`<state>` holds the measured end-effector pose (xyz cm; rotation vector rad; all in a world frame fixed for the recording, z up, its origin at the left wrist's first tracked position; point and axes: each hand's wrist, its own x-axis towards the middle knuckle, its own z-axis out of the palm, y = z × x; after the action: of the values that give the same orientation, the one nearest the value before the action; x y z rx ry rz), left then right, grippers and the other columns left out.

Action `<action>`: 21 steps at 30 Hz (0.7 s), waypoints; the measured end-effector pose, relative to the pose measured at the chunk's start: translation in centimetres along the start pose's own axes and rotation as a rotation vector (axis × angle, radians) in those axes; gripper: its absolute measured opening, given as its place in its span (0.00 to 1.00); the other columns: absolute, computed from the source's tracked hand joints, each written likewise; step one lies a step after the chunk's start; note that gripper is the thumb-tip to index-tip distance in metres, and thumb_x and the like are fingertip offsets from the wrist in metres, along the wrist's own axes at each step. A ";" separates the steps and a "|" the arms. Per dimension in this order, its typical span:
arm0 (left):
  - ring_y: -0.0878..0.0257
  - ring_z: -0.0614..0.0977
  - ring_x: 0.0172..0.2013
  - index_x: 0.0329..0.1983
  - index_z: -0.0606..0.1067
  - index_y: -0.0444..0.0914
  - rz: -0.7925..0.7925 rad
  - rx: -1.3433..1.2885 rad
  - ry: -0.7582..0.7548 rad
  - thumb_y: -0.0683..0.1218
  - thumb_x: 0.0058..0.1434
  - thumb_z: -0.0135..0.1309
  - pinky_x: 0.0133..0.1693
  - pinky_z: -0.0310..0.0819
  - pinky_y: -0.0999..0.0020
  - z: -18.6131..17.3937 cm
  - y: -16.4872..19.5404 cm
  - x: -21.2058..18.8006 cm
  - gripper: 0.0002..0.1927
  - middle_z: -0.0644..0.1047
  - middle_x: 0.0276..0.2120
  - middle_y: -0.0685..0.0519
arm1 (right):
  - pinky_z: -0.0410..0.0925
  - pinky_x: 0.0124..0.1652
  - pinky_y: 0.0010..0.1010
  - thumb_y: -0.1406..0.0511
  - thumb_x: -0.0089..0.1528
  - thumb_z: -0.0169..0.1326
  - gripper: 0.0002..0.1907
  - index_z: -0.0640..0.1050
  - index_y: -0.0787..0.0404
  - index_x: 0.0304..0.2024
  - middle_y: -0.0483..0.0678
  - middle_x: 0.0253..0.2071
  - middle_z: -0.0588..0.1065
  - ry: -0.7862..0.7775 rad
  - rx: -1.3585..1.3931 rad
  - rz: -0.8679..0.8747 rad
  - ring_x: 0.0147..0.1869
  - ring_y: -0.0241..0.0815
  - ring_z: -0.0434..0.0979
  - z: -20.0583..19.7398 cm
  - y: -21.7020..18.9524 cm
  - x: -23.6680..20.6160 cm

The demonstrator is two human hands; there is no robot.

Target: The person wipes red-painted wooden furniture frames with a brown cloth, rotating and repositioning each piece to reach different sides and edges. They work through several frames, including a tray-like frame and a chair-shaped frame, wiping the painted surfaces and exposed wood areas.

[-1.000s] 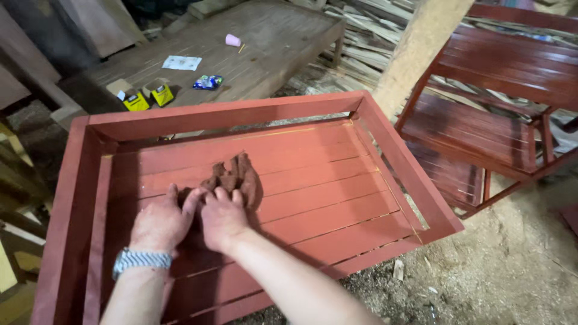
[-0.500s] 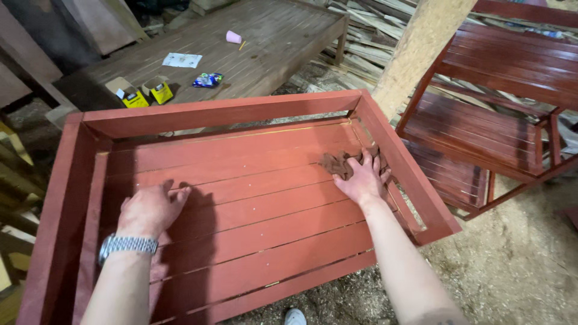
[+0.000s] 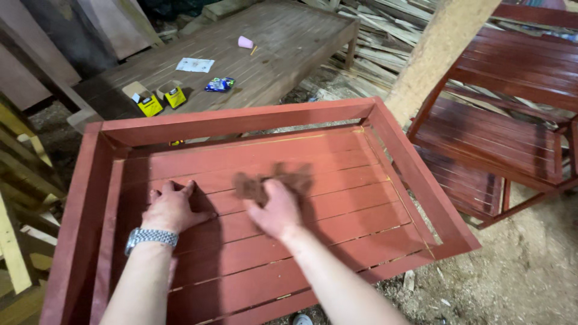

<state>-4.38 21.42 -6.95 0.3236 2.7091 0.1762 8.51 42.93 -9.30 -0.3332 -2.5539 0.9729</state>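
The person leans over a red-painted slatted wooden frame (image 3: 385, 129), which has a raised border on all sides. The left hand (image 3: 173, 207) lies flat on the slats with the fingers spread, and a metal wristwatch (image 3: 150, 236) sits on the wrist. The right hand (image 3: 276, 210) is just beside it, to the right, and presses down on a brown rag (image 3: 274, 179) (the rag is blurred, so its exact shape cannot be told); the fingers curl over the near edge of it. The rag lies on the slats near the middle of the frame. On the far side stands a low platform of bare wood (image 3: 289, 36), and on it lie two small yellow boxes (image 3: 159, 97), a blue packet (image 3: 219, 84), a white sheet of paper (image 3: 194, 64) and a small pink cup (image 3: 245, 42). On the right stands another red slatted piece of furniture (image 3: 506, 102), and sawdust (image 3: 512, 265) covers the ground near it.
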 end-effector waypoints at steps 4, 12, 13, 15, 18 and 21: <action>0.41 0.55 0.74 0.73 0.65 0.68 0.067 -0.110 0.150 0.44 0.62 0.50 0.63 0.60 0.31 1.7 0.3 0.9 0.37 0.54 0.77 0.52 | 0.68 0.59 0.39 0.61 0.61 0.57 0.22 0.75 0.61 0.56 0.54 0.54 0.76 -0.131 1.073 0.075 0.59 0.50 0.78 2.2 -2.4 0.4; 0.42 0.51 0.76 0.74 0.59 0.63 0.001 -0.062 0.009 0.60 0.51 0.70 0.66 0.59 0.33 0.2 3.6 -1.9 0.48 0.50 0.77 0.52 | 0.60 0.66 0.49 0.59 0.56 0.54 0.37 0.64 0.61 0.67 0.60 0.68 0.65 0.213 0.097 0.105 0.70 0.61 0.64 -2.3 2.2 2.4; 0.42 0.50 0.76 0.75 0.59 0.62 0.006 -0.053 0.000 0.60 0.50 0.71 0.65 0.59 0.33 -0.2 4.1 -2.3 0.50 0.50 0.77 0.52 | 0.57 0.68 0.52 0.58 0.54 0.54 0.41 0.61 0.61 0.70 0.61 0.71 0.60 0.278 -0.065 0.085 0.72 0.64 0.59 -3.0 2.0 2.3; 0.42 0.51 0.75 0.74 0.59 0.62 -0.002 -0.058 0.002 0.61 0.50 0.70 0.66 0.59 0.33 -0.8 4.9 -3.0 0.50 0.50 0.77 0.52 | 0.46 0.68 0.64 0.51 0.56 0.58 0.42 0.62 0.52 0.70 0.60 0.74 0.52 0.050 -0.323 0.061 0.77 0.66 0.47 -3.6 0.3 1.8; 0.41 0.51 0.75 0.75 0.58 0.63 -0.004 -0.060 0.002 0.60 0.50 0.71 0.66 0.59 0.33 -0.8 5.4 -3.4 0.51 0.49 0.77 0.52 | 0.36 0.68 0.71 0.42 0.55 0.58 0.47 0.57 0.39 0.74 0.56 0.77 0.42 -0.371 -0.450 0.109 0.80 0.67 0.33 -3.1 -4.2 0.6; 0.41 0.51 0.75 0.75 0.58 0.64 0.000 -0.048 0.006 0.58 0.50 0.70 0.65 0.60 0.32 -0.4 5.6 -3.3 0.51 0.49 0.77 0.52 | 0.37 0.68 0.73 0.41 0.54 0.58 0.48 0.56 0.34 0.74 0.53 0.79 0.41 -0.559 -0.540 0.114 0.81 0.66 0.32 -2.9 -7.1 0.4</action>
<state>-0.49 25.95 -4.40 0.3098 2.7056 0.2427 8.80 39.58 -2.37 -0.3967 -3.3325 0.4221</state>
